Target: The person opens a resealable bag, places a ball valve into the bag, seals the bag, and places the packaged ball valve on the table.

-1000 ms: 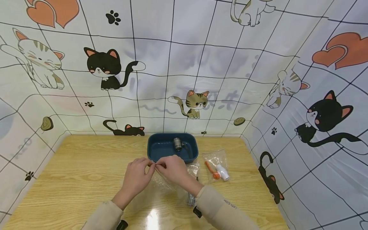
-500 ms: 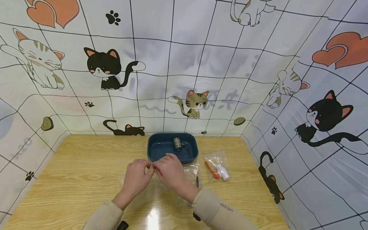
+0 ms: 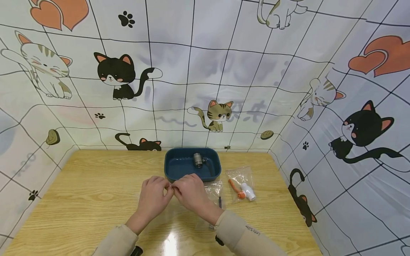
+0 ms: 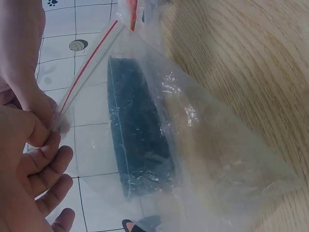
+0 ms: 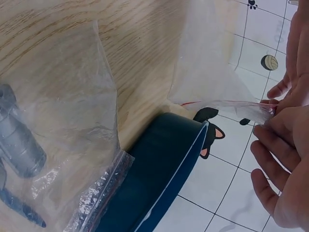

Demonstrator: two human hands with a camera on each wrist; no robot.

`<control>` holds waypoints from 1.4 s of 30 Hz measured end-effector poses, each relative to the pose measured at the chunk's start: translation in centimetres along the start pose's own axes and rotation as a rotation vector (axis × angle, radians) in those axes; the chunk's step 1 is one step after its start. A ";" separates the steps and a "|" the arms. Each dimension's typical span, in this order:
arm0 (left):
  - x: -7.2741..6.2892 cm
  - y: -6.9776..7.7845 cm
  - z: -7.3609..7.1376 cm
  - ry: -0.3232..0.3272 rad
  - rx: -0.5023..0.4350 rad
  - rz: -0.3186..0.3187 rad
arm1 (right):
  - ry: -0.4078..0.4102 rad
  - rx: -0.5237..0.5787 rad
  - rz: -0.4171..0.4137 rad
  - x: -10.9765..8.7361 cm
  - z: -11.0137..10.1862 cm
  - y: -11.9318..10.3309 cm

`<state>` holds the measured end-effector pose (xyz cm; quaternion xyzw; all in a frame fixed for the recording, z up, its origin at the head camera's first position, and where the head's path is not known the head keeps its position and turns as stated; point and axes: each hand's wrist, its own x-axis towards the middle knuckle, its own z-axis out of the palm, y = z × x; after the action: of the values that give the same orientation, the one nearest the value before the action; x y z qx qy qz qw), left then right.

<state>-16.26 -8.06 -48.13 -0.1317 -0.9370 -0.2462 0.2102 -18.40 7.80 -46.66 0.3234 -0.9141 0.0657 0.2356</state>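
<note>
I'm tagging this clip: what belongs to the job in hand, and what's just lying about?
Likely in use:
red-striped bag
left hand
right hand

Likely lying about:
blue tray
grey part in it
bag with orange and white pieces
bag with grey pieces

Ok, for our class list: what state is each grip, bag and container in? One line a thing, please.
Left grip, pinching the red-lined bag
Right grip, pinching the same bag
Red-lined bag, no contents visible, seal unclear
Blue bin, upright, open-topped, gray cylinder inside
Orange-and-white-items bag, loaded, lying on the table
Gray-parts bag, loaded, also on the table
</note>
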 end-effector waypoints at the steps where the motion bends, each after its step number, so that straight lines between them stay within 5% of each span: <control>1: 0.0 0.0 0.1 0.010 0.015 0.014 | 0.002 0.000 0.007 0.0 0.0 0.1; 6: -0.1 -0.2 0.2 0.059 0.079 0.056 | 0.004 0.031 0.045 0.1 -0.1 0.3; 13: -0.1 0.1 0.0 0.077 0.058 0.023 | -0.044 0.081 0.036 0.0 0.0 0.1; 20: -0.3 0.3 0.1 0.118 0.108 0.027 | -0.027 0.039 0.057 0.0 0.1 -0.4; 31: 0.0 0.2 0.3 0.212 0.120 0.126 | -0.009 0.006 0.065 0.2 0.2 -0.5; 42: 0.2 0.3 0.3 0.223 0.108 0.108 | -0.064 -0.128 0.048 0.1 0.1 -0.7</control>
<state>-16.44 -7.63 -48.17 -0.1424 -0.9111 -0.1969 0.3329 -18.06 7.23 -46.74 0.2877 -0.9309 0.0023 0.2250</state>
